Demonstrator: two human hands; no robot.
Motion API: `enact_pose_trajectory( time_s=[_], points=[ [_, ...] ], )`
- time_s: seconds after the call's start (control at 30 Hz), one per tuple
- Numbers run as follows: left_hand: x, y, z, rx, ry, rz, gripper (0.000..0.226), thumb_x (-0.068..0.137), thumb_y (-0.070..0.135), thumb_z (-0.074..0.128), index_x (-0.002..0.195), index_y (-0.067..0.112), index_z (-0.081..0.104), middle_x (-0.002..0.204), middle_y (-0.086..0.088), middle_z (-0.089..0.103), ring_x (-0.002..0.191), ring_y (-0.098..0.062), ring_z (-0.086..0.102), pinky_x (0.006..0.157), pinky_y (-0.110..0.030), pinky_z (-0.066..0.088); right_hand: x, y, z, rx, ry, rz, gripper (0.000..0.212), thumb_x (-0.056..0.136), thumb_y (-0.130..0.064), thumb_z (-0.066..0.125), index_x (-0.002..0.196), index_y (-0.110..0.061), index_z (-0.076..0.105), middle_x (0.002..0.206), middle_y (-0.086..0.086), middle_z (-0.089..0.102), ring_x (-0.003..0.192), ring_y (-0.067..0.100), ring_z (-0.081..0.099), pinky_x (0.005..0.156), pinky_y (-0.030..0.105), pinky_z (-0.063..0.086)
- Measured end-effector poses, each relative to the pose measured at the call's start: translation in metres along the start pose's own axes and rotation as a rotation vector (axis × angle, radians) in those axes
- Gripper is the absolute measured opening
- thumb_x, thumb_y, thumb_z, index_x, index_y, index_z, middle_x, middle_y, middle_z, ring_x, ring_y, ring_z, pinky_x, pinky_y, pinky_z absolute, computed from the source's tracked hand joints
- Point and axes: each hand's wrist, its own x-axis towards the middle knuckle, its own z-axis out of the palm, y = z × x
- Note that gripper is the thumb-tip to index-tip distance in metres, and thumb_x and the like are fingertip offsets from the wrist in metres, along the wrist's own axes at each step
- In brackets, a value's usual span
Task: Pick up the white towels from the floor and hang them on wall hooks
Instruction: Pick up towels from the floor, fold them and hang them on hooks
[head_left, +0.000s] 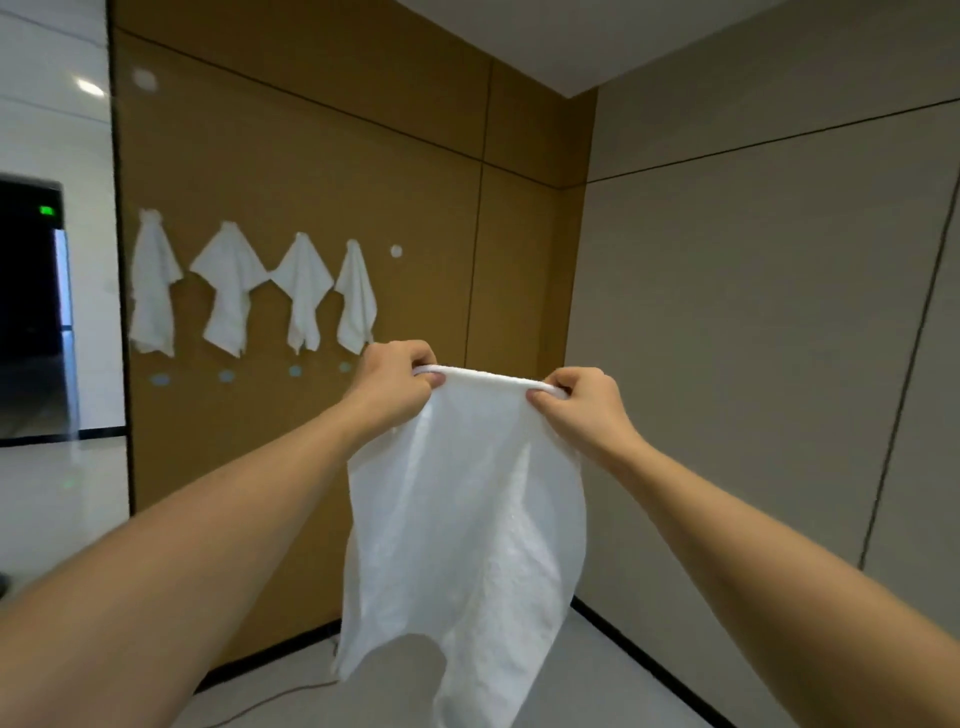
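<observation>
The white towel (467, 519) could slip off the bare hook (396, 251) if hung by too little cloth. It hangs in the air, below and right of that hook. The left hand (397, 382) and right hand (576, 402) each pinch its top edge, fingers curled tight.

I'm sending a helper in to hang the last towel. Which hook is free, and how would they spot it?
Find the brown wall with four white towels hanging in a row. Just right of the last one is a small white round hook. It alone has nothing hanging from it.
</observation>
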Motion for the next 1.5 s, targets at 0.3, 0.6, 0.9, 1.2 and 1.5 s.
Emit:
enact_pose_trajectory(
  time_s=[0.3,0.6,0.9,1.2,1.5],
  points=[
    [0.108,-0.106,-0.010,0.093,0.038,-0.039,0.009,0.088,0.029,0.068,0.080,0.025,0.067,0.083,0.001,0.064,0.078,-0.015,0.059,0.063,-0.028,0.046,0.126,-0.007,0.108,0.144,-0.076,-0.052,0.016,0.087,-0.032,0.068,0.076,-0.021,0.072,0.078,-0.002,0.068,0.073,0.014,0.067,0.053,0.020,0.048],
    [0.225,-0.163,0.046,0.177,0.080,-0.015,0.005,0.089,0.029,0.068,0.087,0.024,0.069,0.085,0.005,0.062,0.080,-0.010,0.056,0.061,-0.022,0.040,0.265,0.066,0.190,0.168,-0.068,-0.064,0.017,0.087,-0.035,0.070,0.090,-0.020,0.075,0.087,-0.004,0.069,0.080,0.016,0.067,0.069,0.032,0.059],
    [0.389,-0.203,0.128,0.241,0.119,-0.004,0.004,0.086,0.027,0.071,0.084,0.026,0.067,0.085,0.005,0.063,0.085,-0.016,0.058,0.074,-0.032,0.049,0.448,0.151,0.244,0.139,-0.070,-0.117,0.013,0.083,-0.037,0.075,0.084,-0.024,0.073,0.084,-0.008,0.067,0.077,0.012,0.065,0.063,0.026,0.056],
    [0.516,-0.270,0.199,0.057,0.177,-0.109,0.013,0.090,0.035,0.063,0.089,0.023,0.067,0.091,0.003,0.063,0.086,-0.013,0.056,0.072,-0.026,0.041,0.595,0.206,0.305,0.190,-0.059,-0.205,0.016,0.086,-0.034,0.069,0.086,-0.018,0.075,0.082,-0.007,0.068,0.078,0.009,0.062,0.071,0.030,0.053],
    [0.642,-0.356,0.239,0.077,0.283,-0.005,0.006,0.091,0.030,0.060,0.090,0.025,0.060,0.089,0.000,0.062,0.085,-0.016,0.058,0.069,-0.027,0.041,0.725,0.241,0.405,0.346,0.017,-0.230,0.026,0.085,-0.037,0.070,0.074,-0.014,0.068,0.075,0.005,0.068,0.072,0.022,0.065,0.065,0.037,0.053]
  ],
)
